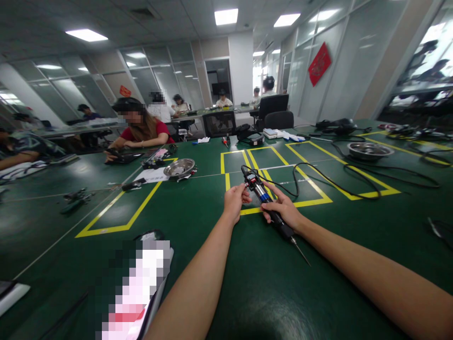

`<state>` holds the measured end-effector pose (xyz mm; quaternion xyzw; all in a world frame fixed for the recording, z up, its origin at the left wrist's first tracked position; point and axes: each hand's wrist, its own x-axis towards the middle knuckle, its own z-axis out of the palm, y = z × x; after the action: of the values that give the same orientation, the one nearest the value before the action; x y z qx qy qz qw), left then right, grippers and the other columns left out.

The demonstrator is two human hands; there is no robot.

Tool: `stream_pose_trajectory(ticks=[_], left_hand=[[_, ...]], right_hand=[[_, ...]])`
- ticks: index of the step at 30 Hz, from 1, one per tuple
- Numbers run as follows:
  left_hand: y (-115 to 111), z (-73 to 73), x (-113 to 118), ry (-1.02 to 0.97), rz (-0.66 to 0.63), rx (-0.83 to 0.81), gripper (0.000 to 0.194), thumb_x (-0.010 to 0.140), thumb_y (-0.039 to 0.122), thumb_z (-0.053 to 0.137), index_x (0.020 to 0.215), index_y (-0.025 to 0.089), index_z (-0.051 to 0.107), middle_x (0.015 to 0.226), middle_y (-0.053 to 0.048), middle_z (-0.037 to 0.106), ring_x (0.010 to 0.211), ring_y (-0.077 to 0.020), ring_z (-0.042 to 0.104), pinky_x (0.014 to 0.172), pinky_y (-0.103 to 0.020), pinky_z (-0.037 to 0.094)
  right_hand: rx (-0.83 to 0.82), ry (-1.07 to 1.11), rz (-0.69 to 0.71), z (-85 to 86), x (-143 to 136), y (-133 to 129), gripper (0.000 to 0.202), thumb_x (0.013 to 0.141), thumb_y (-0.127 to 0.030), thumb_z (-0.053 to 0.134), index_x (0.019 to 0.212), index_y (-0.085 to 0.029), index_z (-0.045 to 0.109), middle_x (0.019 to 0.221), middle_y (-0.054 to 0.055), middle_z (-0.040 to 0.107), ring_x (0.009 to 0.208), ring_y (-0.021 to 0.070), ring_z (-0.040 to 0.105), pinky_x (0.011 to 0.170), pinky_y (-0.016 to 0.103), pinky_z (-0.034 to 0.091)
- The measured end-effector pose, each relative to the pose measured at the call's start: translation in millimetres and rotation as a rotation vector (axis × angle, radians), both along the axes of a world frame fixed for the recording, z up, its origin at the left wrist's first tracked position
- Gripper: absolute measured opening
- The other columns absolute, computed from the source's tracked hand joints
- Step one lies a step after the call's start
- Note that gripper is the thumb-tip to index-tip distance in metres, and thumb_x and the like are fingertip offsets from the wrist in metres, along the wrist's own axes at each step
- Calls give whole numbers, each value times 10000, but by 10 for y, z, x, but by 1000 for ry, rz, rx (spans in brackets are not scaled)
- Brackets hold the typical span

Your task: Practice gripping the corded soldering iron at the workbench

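Note:
My right hand (pixel 286 212) is wrapped round a black electric screwdriver (pixel 262 192) with a silver and blue band. Its long thin bit points down toward me and to the right, above the green table (pixel 262 293). From the far end of the tool a black cable (pixel 339 163) loops away to the right. My left hand (pixel 233 204) is closed in a pinch beside that far end, near the cable's root. What its fingertips grip is too small to make out.
Yellow tape outlines (pixel 314 203) mark the table. Metal bowls stand left (pixel 179 168) and right (pixel 370 150). A tablet-like device (pixel 155 278), its screen blurred, lies at the near left. Loose tools (pixel 76 198) lie farther left. A person in red (pixel 152 138) sits across the table.

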<state>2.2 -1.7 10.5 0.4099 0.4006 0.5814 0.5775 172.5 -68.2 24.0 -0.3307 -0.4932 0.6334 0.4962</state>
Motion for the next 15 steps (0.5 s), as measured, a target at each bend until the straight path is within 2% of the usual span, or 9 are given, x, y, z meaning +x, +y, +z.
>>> stream_pose_trajectory(ticks=[15], left_hand=[[33, -5, 2, -19, 4, -9, 358, 761, 457, 721, 786, 129, 580, 617, -6, 620, 459, -115, 598, 445, -214, 435]], right_hand=[[-6, -1, 10, -2, 1, 44, 1032, 739, -197, 745, 1596, -312, 182, 702, -22, 686, 507, 156, 629, 468, 262, 518]])
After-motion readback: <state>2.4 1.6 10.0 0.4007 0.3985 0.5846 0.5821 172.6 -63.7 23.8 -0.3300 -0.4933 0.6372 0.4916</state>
